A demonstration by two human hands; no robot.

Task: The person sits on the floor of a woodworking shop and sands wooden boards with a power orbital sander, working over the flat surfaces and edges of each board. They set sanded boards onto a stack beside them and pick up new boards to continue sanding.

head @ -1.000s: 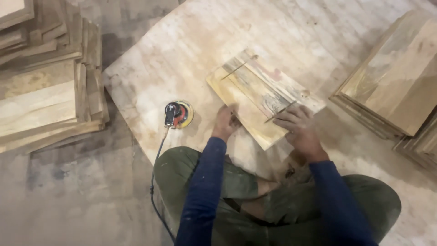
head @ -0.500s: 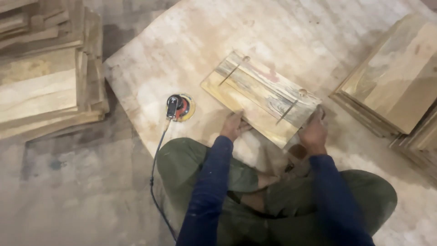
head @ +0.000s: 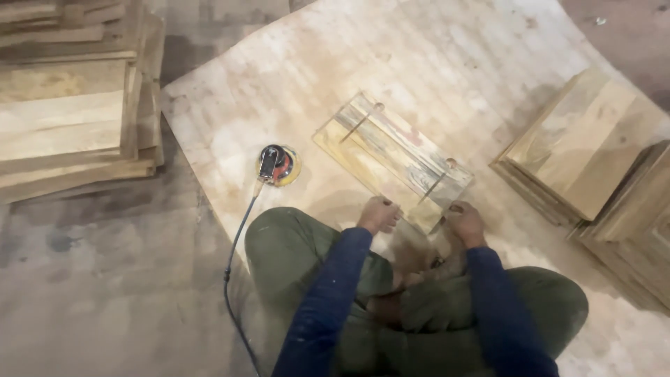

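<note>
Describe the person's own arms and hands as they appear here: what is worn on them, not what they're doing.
Both arms wear long, dark blue sleeves that reach to the wrists, plain, with no visible markings. The left hand and right hand are bare: no gloves, and no rings or watch can be made out. The sleeves look snug and slightly creased at the elbows.
</note>
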